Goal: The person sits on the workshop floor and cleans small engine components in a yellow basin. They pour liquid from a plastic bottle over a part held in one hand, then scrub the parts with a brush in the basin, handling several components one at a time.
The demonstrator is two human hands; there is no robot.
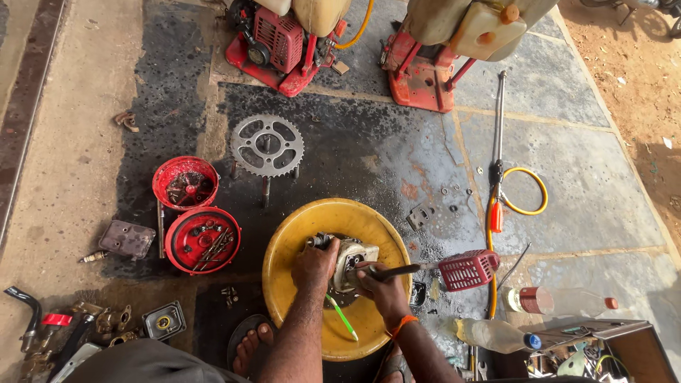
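both my forearms come up from the near edge and meet over the yellow basin (284, 262), the biggest thing close to me, sitting on the oily stone floor (582, 184) with my bare foot (250, 345) just beside its near left rim. inside the basin lies the small engine block (352, 262), pale metal, between my two hands. my left hand (314, 266) is closed over the block's left end, steadying it. my right hand (381, 284) is wrapped tight round a dark-handled tool (394, 271) whose long axis runs left to right, its working end pressed against the block's right face, so the block lies just left of that hand. right of the basin sits a red grille cover (468, 269); a green stick (341, 315) lies in the basin near my wrists.
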